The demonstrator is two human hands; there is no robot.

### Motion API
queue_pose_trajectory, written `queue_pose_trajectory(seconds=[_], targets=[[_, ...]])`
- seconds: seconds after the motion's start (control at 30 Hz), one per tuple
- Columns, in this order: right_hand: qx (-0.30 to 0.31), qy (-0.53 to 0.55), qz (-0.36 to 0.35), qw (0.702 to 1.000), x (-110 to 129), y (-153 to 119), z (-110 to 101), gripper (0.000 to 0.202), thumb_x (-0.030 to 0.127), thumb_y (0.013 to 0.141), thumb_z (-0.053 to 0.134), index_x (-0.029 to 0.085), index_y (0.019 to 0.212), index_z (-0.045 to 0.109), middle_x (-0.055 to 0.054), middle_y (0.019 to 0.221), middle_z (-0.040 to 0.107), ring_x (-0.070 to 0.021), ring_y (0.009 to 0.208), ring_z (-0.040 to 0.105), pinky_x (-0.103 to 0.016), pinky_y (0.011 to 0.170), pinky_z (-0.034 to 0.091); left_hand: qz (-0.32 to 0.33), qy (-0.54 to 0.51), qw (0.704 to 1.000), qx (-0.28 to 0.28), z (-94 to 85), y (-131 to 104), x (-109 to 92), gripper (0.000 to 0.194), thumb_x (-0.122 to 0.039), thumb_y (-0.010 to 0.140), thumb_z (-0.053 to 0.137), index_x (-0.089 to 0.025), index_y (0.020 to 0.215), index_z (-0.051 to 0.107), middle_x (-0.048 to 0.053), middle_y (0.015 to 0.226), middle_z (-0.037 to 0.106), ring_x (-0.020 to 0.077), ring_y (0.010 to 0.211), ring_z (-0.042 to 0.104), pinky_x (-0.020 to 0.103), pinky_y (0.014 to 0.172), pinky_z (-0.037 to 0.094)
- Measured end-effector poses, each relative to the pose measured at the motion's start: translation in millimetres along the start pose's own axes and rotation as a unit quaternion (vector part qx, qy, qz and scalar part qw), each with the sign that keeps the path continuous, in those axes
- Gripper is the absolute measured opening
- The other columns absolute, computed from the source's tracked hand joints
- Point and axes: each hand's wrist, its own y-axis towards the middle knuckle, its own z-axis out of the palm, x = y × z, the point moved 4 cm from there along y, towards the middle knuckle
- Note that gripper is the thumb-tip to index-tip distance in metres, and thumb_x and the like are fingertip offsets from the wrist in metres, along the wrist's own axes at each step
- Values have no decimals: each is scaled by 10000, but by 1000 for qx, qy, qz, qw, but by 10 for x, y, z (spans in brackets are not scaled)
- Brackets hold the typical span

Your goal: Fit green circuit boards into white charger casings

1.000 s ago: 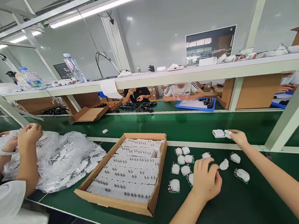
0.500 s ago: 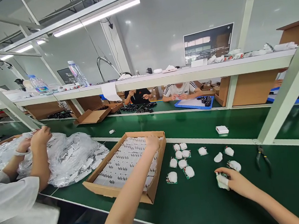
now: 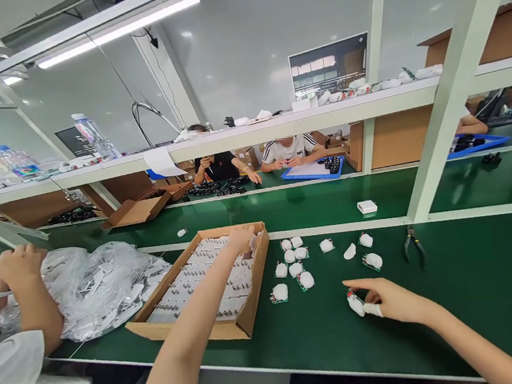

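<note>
My left hand [image 3: 241, 240] reaches into the far right corner of a shallow cardboard box [image 3: 244, 329]. Its fingers are bent together at the white plastic pieces there; what they grip is partly hidden. Rows of white pieces with metal pins [image 3: 188, 288] fill the box. Above the green bench, my right hand [image 3: 386, 300] holds a small circuit board with a white cover [image 3: 355, 304] between thumb and fingers, tilted, its index finger stretched out. Between the hands lie several similar white-covered boards [image 3: 307, 280]. A loose white piece [image 3: 349, 251] is beyond the right hand.
Pliers [image 3: 413, 248] lie at the right, near a shelf post [image 3: 436, 153]. A white block [image 3: 367, 206] stands beyond the bench divider. At left, a co-worker's hands [image 3: 21, 266] are beside a plastic bag of white parts [image 3: 111, 284]. A shelf [image 3: 233, 140] crosses overhead; people sit behind it.
The view has swung right, so things sit further left. My right hand has turned the circuit board onto a tilt. My left hand stays at the box's far corner.
</note>
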Motion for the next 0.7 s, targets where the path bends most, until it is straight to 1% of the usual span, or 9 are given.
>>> queue_pose_trajectory(seconds=[0.07, 0.17, 0.23, 0.3, 0.37, 0.43, 0.5, 0.6, 0.7], targets=[[13, -16, -13, 1000, 36, 29, -19, 541, 300, 827, 602, 265, 1366, 585, -80, 1315, 617, -200, 859, 687, -309, 765, 549, -5, -6, 999, -32, -162, -140, -7, 345, -292, 890, 631, -117, 1180, 564, 126, 1173, 603, 280, 1131, 558, 489, 981, 453], [38, -38, -13, 998, 89, 104, -60, 477, 304, 790, 666, 228, 1260, 648, -77, 1185, 678, -207, 847, 686, -293, 734, 546, -5, -33, 996, -87, -418, -464, -114, 393, -168, 823, 627, -83, 1193, 522, 193, 1179, 589, 350, 1170, 516, 505, 987, 418], [45, -58, -29, 997, 169, 154, -87, 412, 309, 775, 701, 214, 1175, 686, -65, 1071, 718, -230, 895, 681, -318, 802, 547, -2, -67, 990, -127, -539, -754, -274, 398, -198, 850, 589, -116, 1222, 473, 181, 1207, 573, 336, 1179, 506, 475, 982, 427], [26, -61, -50, 997, 294, 170, -112, 348, 291, 776, 707, 214, 1115, 711, -62, 1079, 724, -257, 999, 668, -365, 922, 530, 9, -155, 973, -172, -587, -1079, -507, 380, -260, 893, 541, -183, 1240, 410, 127, 1230, 556, 267, 1150, 530, 394, 941, 468], [-12, -35, -66, 997, 455, 121, -122, 349, 286, 801, 696, 224, 1144, 701, -66, 1178, 700, -269, 1099, 647, -406, 1017, 500, 39, -394, 886, -239, -563, -1410, -769, 436, -213, 851, 575, -233, 1239, 376, 88, 1242, 538, 221, 1107, 555, 359, 946, 474], [-48, 14, -96, 994, 650, -10, -89, 392, 300, 842, 690, 236, 1227, 659, -78, 1258, 664, -262, 1162, 628, -420, 1064, 480, 84, -565, 783, -246, -441, -1674, -1068, 505, -163, 816, 587, -263, 1245, 341, 82, 1273, 505, 213, 1136, 544, 342, 947, 476], [-84, 74, -166, 980, 870, -214, -14, 422, 301, 858, 716, 253, 1268, 627, -94, 1268, 656, -256, 1172, 631, -400, 1048, 503, 101, -664, 711, -208, -268, -1849, -1358, 573, -142, 801, 595, -278, 1286, 323, 92, 1295, 463, 216, 1154, 522, 323, 929, 478], [-170, 145, -285, 932, 1136, -577, 128, 484, 295, 834, 772, 296, 1285, 596, -103, 1219, 680, -267, 1131, 659, -358, 940, 578, 118, -732, 652, -160, -65, -1999, -1712, 622, -115, 780, 600, -282, 1323, 347, 100, 1296, 415, 218, 1140, 489, 304, 917, 464], [-263, 137, -329, 897, 1263, -850, 265, 487, 253, 870, 730, 315, 1323, 564, -111, 1221, 686, -274, 1110, 675, -342, 895, 602, 166, -743, 632, -147, -9, -2108, -1961, 651, -56, 731, 612, -298, 1281, 363, 87, 1258, 396, 211, 1122, 454, 285, 895, 433]])
